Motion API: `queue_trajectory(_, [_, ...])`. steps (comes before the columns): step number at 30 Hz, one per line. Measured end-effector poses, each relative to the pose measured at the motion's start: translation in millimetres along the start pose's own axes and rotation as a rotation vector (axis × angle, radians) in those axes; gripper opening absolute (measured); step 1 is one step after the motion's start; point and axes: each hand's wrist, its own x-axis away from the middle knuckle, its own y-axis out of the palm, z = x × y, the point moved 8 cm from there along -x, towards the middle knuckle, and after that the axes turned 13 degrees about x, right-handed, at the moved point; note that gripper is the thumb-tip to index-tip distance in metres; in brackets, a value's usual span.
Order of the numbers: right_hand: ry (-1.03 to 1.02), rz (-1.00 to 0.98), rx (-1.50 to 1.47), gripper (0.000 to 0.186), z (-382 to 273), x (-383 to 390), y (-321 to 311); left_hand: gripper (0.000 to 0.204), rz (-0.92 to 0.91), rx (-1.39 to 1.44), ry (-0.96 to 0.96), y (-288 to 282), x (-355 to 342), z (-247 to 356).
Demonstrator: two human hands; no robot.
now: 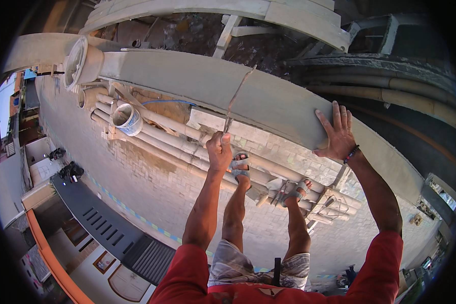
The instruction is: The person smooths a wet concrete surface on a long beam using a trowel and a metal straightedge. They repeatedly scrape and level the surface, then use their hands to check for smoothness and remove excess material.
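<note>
A long grey wall top (pixel 187 76), faced with smooth cement, curves across in front of me. My left hand (pixel 219 152) is closed round the near end of a thin, mortar-smeared tool (pixel 238 95). It looks edge-on, its far end reaching over the wall top; its exact kind does not show. Further right, my right hand (pixel 338 136) lies flat on the cement surface with its fingers spread, holding nothing.
My sandalled feet stand on bamboo scaffold poles (pixel 177 149) high above a paved street (pixel 137 177). A white and blue bucket (pixel 127 120) sits on the poles at left. A large tub (pixel 81 63) rests on the wall's left end. Curved boards (pixel 294 15) lie beyond.
</note>
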Motion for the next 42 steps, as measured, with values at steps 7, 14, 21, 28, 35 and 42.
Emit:
queue_trajectory(7, [-0.009, 0.009, 0.008, 0.122, 0.1, -0.6, -0.5, 0.056, 0.006, -0.040, 0.000, -1.6, -7.4, 12.8])
queue_trajectory(14, [-0.014, 0.021, 0.017, 0.120, -1.1, -0.4, -0.6, 0.055, -0.023, -0.100, 0.033, -3.5, -16.9, 27.2])
queue_trajectory(21, [-0.015, 0.019, -0.011, 0.121, -0.1, -0.6, -1.8, 0.053, -0.040, -0.115, 0.037, -3.0, -28.6, 41.6])
queue_trajectory(28, [-0.009, 0.034, -0.023, 0.121, -0.1, -0.3, -3.3, 0.052, -0.100, -0.135, -0.037, 1.5, -39.6, 50.8])
queue_trajectory(35, [0.001, -0.018, -0.016, 0.119, 0.5, -1.3, -1.5, 0.051, -0.076, -0.100, -0.028, 12.5, -56.8, 61.3])
queue_trajectory(42, [-0.012, 0.049, -0.014, 0.123, -1.2, 0.1, -4.6, 0.050, -0.048, -0.044, -0.011, 24.8, -75.8, 71.0])
